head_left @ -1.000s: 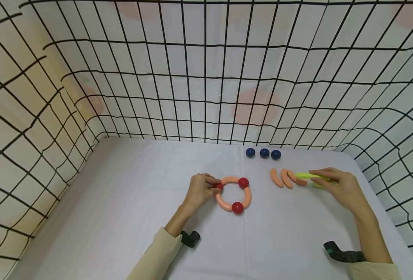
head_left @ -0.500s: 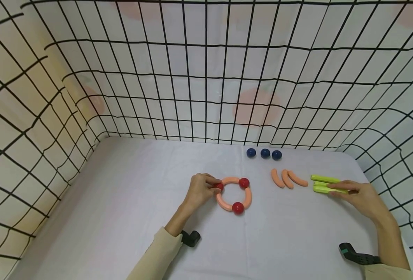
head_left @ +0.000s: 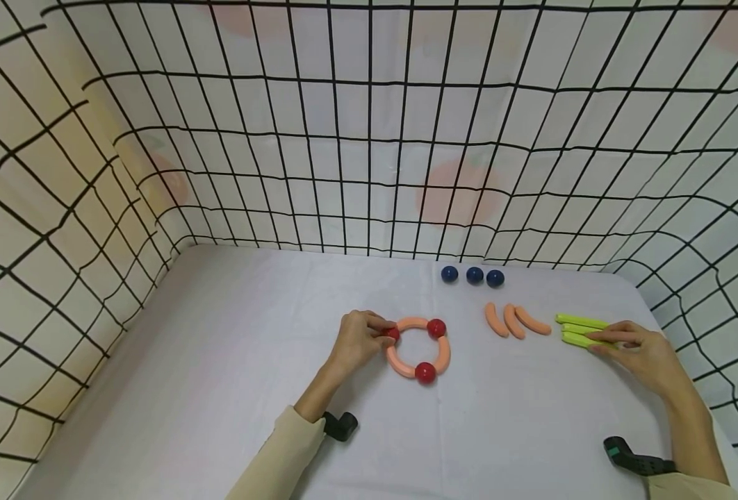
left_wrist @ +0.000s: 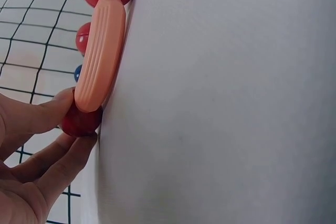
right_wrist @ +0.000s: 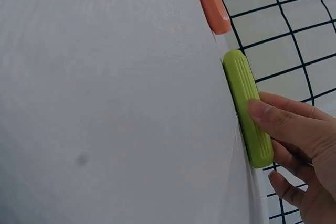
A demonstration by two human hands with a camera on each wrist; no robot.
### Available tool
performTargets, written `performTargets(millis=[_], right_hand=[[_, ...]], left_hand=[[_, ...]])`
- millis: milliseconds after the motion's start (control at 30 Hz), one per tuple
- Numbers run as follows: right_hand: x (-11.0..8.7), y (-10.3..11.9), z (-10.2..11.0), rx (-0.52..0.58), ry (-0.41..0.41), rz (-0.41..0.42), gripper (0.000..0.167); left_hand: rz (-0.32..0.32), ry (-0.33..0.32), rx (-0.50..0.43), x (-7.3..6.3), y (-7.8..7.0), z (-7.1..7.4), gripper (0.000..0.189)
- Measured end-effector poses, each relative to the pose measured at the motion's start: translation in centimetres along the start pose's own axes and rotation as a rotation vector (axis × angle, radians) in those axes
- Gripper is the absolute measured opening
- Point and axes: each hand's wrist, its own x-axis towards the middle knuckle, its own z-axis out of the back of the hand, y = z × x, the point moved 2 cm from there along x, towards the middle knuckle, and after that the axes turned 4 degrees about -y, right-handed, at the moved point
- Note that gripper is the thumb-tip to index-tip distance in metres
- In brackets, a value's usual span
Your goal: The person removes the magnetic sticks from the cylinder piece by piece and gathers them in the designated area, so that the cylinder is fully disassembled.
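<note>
In the head view, a ring of curved orange sticks and red balls lies on the table. My left hand [head_left: 358, 342] pinches the ring's left red ball [head_left: 392, 334]. The left wrist view shows thumb and fingers around that red ball [left_wrist: 81, 121], which touches a ribbed curved orange stick [left_wrist: 101, 51]. At the right, my right hand [head_left: 644, 355] pinches the nearest of three straight green sticks [head_left: 581, 340] lying side by side. In the right wrist view, the thumb lies on the ribbed green stick [right_wrist: 248, 106], with fingers behind; its far side is hidden.
Three loose curved orange sticks [head_left: 511, 321] lie left of the green sticks. Behind them, three dark blue balls [head_left: 474, 276] stand in a row near the back. Black wire mesh [head_left: 369, 160] walls the white table [head_left: 231, 361] at the back and sides.
My right hand has moved right and nearer, bringing a raised green stick down beside the others. It has barely shifted in the last half second. My left hand stays on the red ball.
</note>
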Motion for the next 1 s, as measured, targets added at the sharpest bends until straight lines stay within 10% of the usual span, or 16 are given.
performTargets(millis=[667, 1000], right_hand=[[0.6, 1.3, -0.3, -0.123, 0.006, 0.008, 0.024], [1.4, 9.2, -1.0, -0.07, 0.04, 0.031, 0.037]], left_hand=[[-0.025, 0.01, 0.027, -0.4, -0.2, 0.1, 0.022], [-0.061, -0.016, 0.174, -1.8, -0.9, -0.1, 0.024]])
